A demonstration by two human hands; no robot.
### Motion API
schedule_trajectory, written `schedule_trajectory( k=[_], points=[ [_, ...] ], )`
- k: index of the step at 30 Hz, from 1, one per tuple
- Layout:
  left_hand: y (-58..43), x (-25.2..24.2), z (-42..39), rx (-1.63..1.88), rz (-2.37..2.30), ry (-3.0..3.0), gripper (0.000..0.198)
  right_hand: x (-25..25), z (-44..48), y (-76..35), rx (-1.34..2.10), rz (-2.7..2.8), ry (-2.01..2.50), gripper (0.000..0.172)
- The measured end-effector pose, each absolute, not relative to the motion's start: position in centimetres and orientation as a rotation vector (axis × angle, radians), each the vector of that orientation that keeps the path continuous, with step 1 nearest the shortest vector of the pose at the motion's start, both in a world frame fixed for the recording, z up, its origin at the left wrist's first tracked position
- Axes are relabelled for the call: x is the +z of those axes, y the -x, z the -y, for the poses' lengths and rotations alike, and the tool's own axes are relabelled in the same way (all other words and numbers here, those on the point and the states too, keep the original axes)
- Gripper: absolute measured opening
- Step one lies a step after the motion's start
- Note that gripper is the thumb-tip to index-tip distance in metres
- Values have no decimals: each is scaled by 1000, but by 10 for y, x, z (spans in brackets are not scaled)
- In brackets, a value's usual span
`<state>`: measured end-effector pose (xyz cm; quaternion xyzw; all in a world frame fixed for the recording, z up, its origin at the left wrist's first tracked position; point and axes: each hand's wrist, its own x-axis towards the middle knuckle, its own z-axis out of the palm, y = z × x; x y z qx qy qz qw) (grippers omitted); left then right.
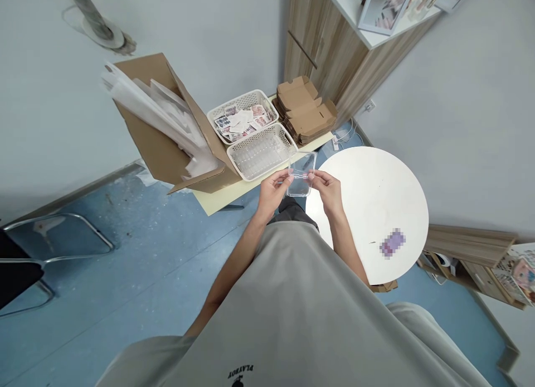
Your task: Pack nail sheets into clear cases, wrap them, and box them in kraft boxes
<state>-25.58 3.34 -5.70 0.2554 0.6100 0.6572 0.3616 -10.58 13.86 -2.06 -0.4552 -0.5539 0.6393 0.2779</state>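
Note:
Between my two hands is a clear plastic case, hinged across the middle and opened out. My left hand pinches its left edge near the hinge. On the opposite edge, the fingers of my right hand are closed on the same case. Just beyond my left hand stands a white basket with several clear plastic cases in it. Behind that one, another white basket holds small printed packets.
Flattened brown cardboard boxes are stacked beside the baskets on a pale yellow table. A large open carton with white sheets stands left. At right is a round white table with a blurred purple item. A chair is far left.

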Motion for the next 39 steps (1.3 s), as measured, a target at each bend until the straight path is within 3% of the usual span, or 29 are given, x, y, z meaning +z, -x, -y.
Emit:
schedule_trajectory(
  k=[10,16,21,28,33,39],
  points=[
    [247,-33,-30,1797,-1654,-888,40,-15,-138,100,1646,1543,1129,40],
    [244,-55,-42,1660,-1600,-828,45,-41,-144,86,1648,1406,1218,47],
    [244,-79,-61,1546,-1560,-838,56,-100,-162,52,1609,1159,1494,51],
    [243,-99,-69,1390,-1507,-886,57,-184,-161,10,1402,571,2012,2],
    [246,-100,-73,1355,-1445,-897,56,-202,-153,-1,1334,467,2150,6],
    [262,-94,-79,1435,-1441,-790,59,-188,-158,-3,1279,559,2229,9]
  ],
)
